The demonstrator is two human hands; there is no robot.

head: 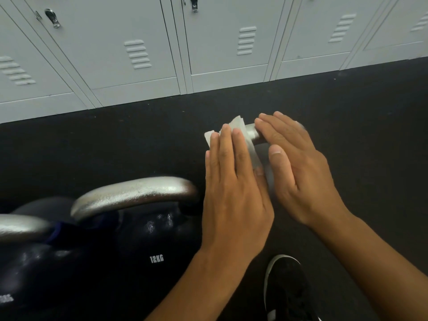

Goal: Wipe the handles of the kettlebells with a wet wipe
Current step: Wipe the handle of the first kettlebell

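Surroundings: pale grey metal lockers (139, 54) with louvred vents and latch handles line the far edge of a black, speckled floor (347, 107); a black shoe (287, 290) with a white sole rim shows at bottom

Kettlebell marked 12KG (148, 246), glossy black, rough silvery handle, stands just left of the hands; a second kettlebell (20, 262) sits at the left edge

Third handle (253, 134), grey metal bar, mostly hidden by both hands. Left hand (234, 193) presses a white wet wipe (240, 129) over it, fingers straight. Right hand (301, 172) lies flat on the bar, fingers extended, gripping nothing
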